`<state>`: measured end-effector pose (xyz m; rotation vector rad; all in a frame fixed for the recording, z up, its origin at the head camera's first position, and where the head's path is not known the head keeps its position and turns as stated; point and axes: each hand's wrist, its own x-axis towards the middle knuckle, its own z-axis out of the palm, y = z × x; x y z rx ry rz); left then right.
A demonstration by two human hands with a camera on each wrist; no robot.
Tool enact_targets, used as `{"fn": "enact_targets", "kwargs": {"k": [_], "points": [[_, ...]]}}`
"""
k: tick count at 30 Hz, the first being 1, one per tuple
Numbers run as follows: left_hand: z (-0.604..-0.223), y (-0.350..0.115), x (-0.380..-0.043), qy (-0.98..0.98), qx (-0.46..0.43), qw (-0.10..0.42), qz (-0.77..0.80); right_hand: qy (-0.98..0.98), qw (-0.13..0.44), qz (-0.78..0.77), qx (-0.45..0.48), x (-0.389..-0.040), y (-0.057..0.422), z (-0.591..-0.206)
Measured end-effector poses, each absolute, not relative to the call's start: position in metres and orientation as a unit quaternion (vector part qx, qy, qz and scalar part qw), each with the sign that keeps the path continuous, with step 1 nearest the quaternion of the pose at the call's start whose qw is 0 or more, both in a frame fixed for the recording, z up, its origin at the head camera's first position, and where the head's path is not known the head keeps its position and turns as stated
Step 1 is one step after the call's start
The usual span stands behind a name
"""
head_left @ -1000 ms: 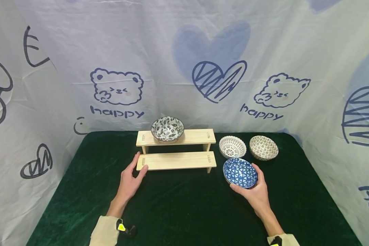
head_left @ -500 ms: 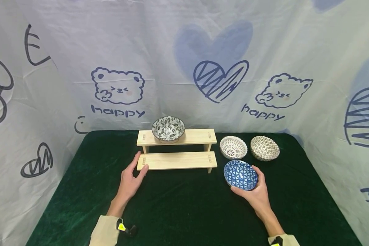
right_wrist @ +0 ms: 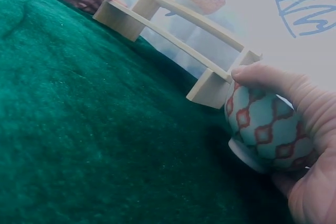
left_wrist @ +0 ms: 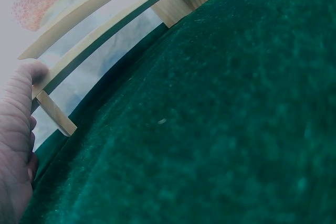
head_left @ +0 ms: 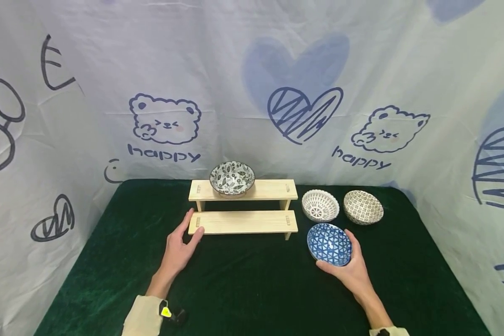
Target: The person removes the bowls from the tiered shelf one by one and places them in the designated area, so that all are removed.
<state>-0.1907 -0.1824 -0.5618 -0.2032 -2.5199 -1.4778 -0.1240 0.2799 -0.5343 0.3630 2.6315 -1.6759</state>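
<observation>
My right hand [head_left: 353, 269] holds a blue-and-white patterned bowl [head_left: 329, 244] by its right side, thumb at the near rim. The bowl is tilted; in the right wrist view its outside [right_wrist: 262, 129] has a diamond pattern, and its foot looks raised off the cloth. My left hand [head_left: 179, 246] grips the left end of the lower board [head_left: 243, 222] of a two-step wooden rack, thumb at the front edge. In the left wrist view the thumb [left_wrist: 32, 72] touches the board's end. A black-and-white leaf-patterned bowl [head_left: 232, 178] stands on the upper board [head_left: 273, 189], left of its middle.
Behind the blue bowl a white bowl with a scalloped rim [head_left: 320, 205] stands on the dark green cloth [head_left: 252, 289]. A brown-patterned bowl [head_left: 363, 207] leans to its right. A printed curtain [head_left: 235, 70] hangs behind the table and along both sides.
The blue bowl in my right hand has come slightly nearer to me, away from the scalloped bowl. My left hand stays at the rack's end. The head view has shifted a little.
</observation>
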Motion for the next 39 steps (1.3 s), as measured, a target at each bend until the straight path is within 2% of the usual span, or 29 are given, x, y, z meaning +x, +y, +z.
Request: {"fn": "enact_targets", "kwargs": {"k": [19,22,30,39], "points": [[-0.563,-0.183,-0.19,-0.854,-0.076,0.114,-0.502,0.861,0.029,-0.502,0.078,-0.123,0.285,-0.52],[-0.562,-0.183,-0.19,-0.854,-0.076,0.115,-0.502,0.868,0.008,-0.492,0.067,-0.123,0.286,-0.516],[-0.561,-0.184,-0.19,-0.854,-0.072,0.109,-0.504,0.875,-0.108,-0.472,0.007,-0.126,0.283,-0.502],[-0.56,-0.183,-0.189,-0.854,-0.069,0.102,-0.506,0.865,-0.127,-0.483,-0.047,-0.134,0.262,-0.488]]}}
